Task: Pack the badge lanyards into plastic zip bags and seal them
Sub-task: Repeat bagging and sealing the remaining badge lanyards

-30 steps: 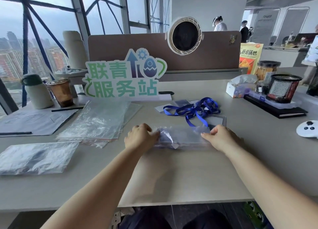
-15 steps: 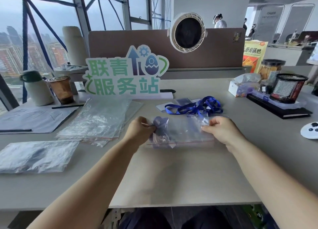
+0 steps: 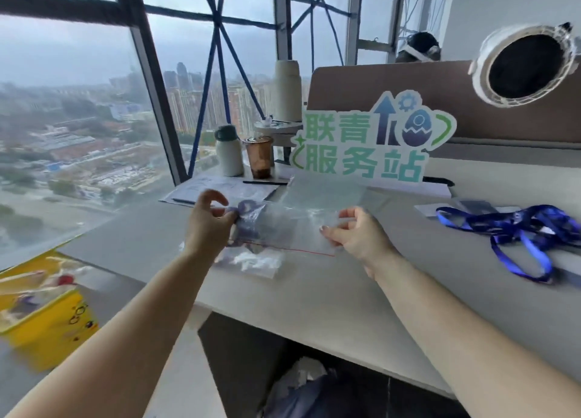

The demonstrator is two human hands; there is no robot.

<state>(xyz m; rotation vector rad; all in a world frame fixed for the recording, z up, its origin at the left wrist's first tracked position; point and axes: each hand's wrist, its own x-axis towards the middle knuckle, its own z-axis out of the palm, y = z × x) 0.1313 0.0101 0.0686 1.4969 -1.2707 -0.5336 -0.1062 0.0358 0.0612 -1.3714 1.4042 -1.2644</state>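
A pale grey desk [image 3: 314, 301] stands against a tall window [image 3: 78, 119] with a city view, and a yellow bin [image 3: 47, 320] sits at lower left. A sign [image 3: 364, 147] at upper right reads "联青服务站" in green. At mid-frame a clear zip bag [image 3: 289, 229] with a dark lanyard bunched inside stretches between the left hand [image 3: 207, 225] and right hand [image 3: 358, 238], each pinching one end, while loose blue lanyards [image 3: 518, 229] lie at right.

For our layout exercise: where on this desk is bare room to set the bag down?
Bare: the desk strip between zip bag and near edge, and left of the left hand. Crowded: loose lanyards at right; cup, bottle, sign behind.
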